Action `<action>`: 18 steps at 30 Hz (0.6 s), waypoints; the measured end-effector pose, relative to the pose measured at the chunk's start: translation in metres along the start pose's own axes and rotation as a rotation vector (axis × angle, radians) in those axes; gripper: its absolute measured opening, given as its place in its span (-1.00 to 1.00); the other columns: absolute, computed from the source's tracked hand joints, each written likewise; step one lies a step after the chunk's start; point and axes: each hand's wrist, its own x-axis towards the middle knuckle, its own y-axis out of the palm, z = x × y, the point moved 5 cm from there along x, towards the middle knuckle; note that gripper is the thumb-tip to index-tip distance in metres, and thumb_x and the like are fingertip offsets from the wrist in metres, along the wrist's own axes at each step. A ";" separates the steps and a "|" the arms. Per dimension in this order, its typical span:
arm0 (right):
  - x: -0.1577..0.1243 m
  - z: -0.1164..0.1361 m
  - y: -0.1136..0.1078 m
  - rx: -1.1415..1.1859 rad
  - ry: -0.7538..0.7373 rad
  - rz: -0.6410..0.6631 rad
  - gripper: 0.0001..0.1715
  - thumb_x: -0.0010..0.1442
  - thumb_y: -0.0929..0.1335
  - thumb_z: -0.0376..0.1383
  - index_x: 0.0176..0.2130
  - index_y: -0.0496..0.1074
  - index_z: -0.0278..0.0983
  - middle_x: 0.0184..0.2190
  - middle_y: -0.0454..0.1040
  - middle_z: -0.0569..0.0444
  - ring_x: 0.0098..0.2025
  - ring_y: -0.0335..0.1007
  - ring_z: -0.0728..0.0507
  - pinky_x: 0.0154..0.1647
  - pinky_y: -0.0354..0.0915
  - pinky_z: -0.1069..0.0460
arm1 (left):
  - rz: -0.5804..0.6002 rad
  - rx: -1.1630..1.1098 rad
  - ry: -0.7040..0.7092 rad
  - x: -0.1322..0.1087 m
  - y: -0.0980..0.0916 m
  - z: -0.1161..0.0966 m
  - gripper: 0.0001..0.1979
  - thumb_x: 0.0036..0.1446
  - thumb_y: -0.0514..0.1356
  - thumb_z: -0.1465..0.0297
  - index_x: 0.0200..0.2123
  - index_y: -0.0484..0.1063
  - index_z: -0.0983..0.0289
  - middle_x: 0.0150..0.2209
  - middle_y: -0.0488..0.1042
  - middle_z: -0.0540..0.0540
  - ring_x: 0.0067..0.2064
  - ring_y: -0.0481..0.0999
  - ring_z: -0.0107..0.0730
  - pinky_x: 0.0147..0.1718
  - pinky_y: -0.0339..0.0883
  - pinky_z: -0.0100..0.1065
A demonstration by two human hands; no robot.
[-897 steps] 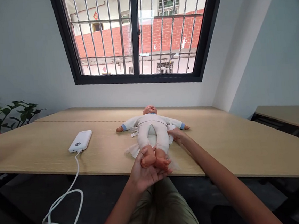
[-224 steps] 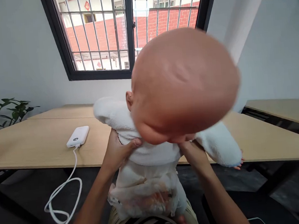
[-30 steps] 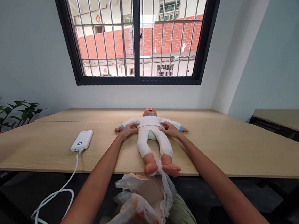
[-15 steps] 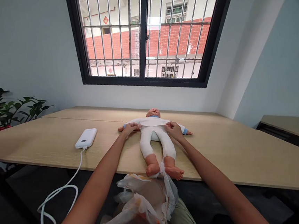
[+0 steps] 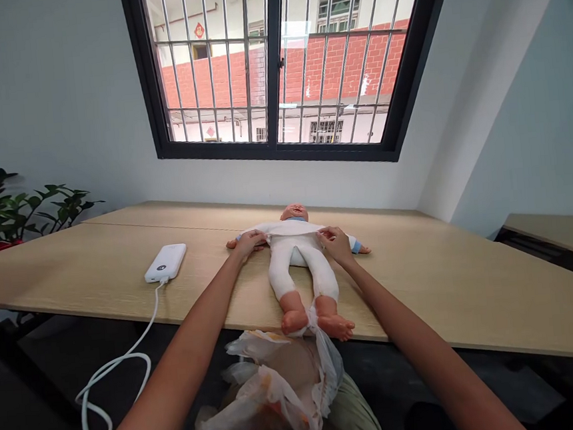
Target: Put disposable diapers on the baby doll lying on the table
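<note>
The logo (image 5: 161, 268) on the white power bank (image 5: 164, 258) is unreadably small.

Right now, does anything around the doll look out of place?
Yes: a crumpled disposable diaper with orange marks hangs over the table edge from between the baby doll's ankles. It looks odd because it bunches loosely there, not fastened around the doll's hips.

Your left hand (image 5: 249, 244) and right hand (image 5: 336, 244) are bare, as are your slender left forearm (image 5: 180, 378) and right forearm (image 5: 418, 344). You wear olive-khaki trousers (image 5: 358, 413), with only a patch of cloth showing at the bottom of the view.
</note>
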 end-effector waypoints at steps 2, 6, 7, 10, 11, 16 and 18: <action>0.000 0.000 0.001 0.001 -0.007 0.014 -0.71 0.08 0.34 -0.12 -0.36 0.49 -0.29 -0.35 0.44 -0.03 -0.31 0.31 -0.14 -0.18 0.28 -0.05 | 0.021 0.009 -0.006 0.000 0.002 0.001 -0.69 -0.18 0.39 0.22 -0.45 0.42 0.28 -0.36 0.51 0.06 -0.25 0.49 -0.33 -0.27 0.30 -0.36; 0.000 -0.002 0.003 -0.033 0.008 0.001 -0.68 0.08 0.31 -0.10 -0.36 0.48 -0.30 -0.36 0.42 -0.05 -0.29 0.30 -0.16 -0.17 0.27 -0.06 | 0.057 0.022 -0.037 0.003 0.004 0.005 -0.78 0.00 0.33 0.29 -0.46 0.41 0.32 -0.41 0.48 0.06 -0.30 0.46 -0.37 -0.22 0.31 -0.33; 0.001 -0.004 0.003 -0.036 0.022 -0.011 -0.68 0.08 0.30 -0.10 -0.36 0.48 -0.30 -0.33 0.43 -0.07 -0.28 0.30 -0.17 -0.16 0.27 -0.07 | 0.060 0.027 -0.047 0.005 0.004 0.007 -0.79 0.06 0.30 0.30 -0.44 0.41 0.33 -0.40 0.48 0.05 -0.30 0.46 -0.38 -0.21 0.33 -0.32; 0.002 -0.011 0.005 0.021 0.107 -0.006 -0.72 0.06 0.30 -0.12 -0.41 0.43 -0.29 -0.32 0.44 -0.07 -0.27 0.30 -0.17 -0.15 0.27 -0.06 | 0.060 0.040 -0.081 0.010 0.002 0.014 -0.76 0.23 0.20 0.26 -0.31 0.43 0.36 -0.32 0.47 0.05 -0.28 0.47 -0.40 -0.22 0.38 -0.29; 0.002 -0.014 0.006 0.069 0.151 0.011 -0.74 0.05 0.29 -0.13 -0.43 0.40 -0.28 -0.35 0.44 -0.05 -0.28 0.30 -0.16 -0.17 0.27 -0.04 | 0.062 0.041 -0.090 0.012 0.002 0.016 -0.74 0.26 0.18 0.24 -0.27 0.43 0.36 -0.29 0.47 0.06 -0.28 0.48 -0.40 -0.23 0.40 -0.28; 0.000 -0.025 0.012 0.216 0.309 0.095 -0.74 0.03 0.26 -0.09 -0.50 0.22 -0.21 -0.54 0.32 0.07 -0.42 0.18 -0.10 -0.43 0.17 0.03 | 0.047 0.012 -0.095 0.017 0.000 0.019 -0.79 0.20 0.19 0.31 -0.43 0.41 0.32 -0.39 0.45 0.05 -0.32 0.45 -0.38 -0.22 0.36 -0.31; -0.001 -0.027 0.013 0.218 0.331 0.119 -0.70 0.02 0.26 -0.06 -0.53 0.13 -0.19 -0.60 0.22 0.11 -0.50 0.08 -0.07 -0.51 0.09 0.03 | 0.031 0.000 -0.090 0.015 0.001 0.017 -0.82 0.11 0.18 0.36 -0.51 0.39 0.28 -0.43 0.45 0.07 -0.32 0.45 -0.34 -0.21 0.33 -0.30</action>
